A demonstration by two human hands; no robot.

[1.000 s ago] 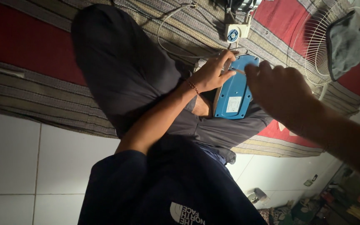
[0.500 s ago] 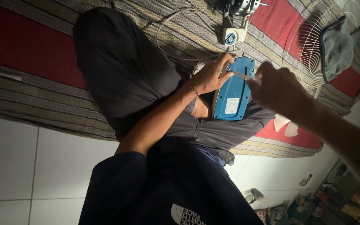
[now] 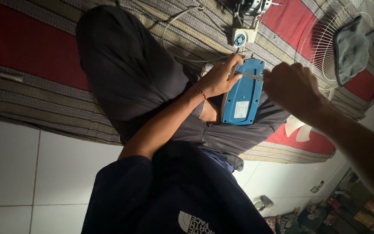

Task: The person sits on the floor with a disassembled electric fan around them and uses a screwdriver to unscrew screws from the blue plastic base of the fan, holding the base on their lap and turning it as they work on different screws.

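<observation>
Head view looks down on a blue plastic housing [image 3: 242,93] resting on the person's lap, across the grey trouser leg [image 3: 221,134], its flat underside with a pale label facing up. Its long axis runs from the knee side toward the body, the far narrow end pointing at the small white and blue switch box [image 3: 240,38] on the striped mat [image 3: 44,108]. The left hand [image 3: 219,78] lies along the housing's left long edge, fingers curled over the far corner and pressing it down, so that grip is closed on the housing. The right hand [image 3: 291,84] is bunched into a fist just off the right long edge, its grip pinching a thin metal tool [image 3: 249,76] whose shaft lies crosswise over the far end of the housing, tip near the left fingers. A wire fan guard [image 3: 325,47] with a grey cloth [image 3: 352,47] draped on it stands near the mat's far right edge, close behind the right hand. White floor tiles [image 3: 18,173] lie open beyond the mat's near edge.
</observation>
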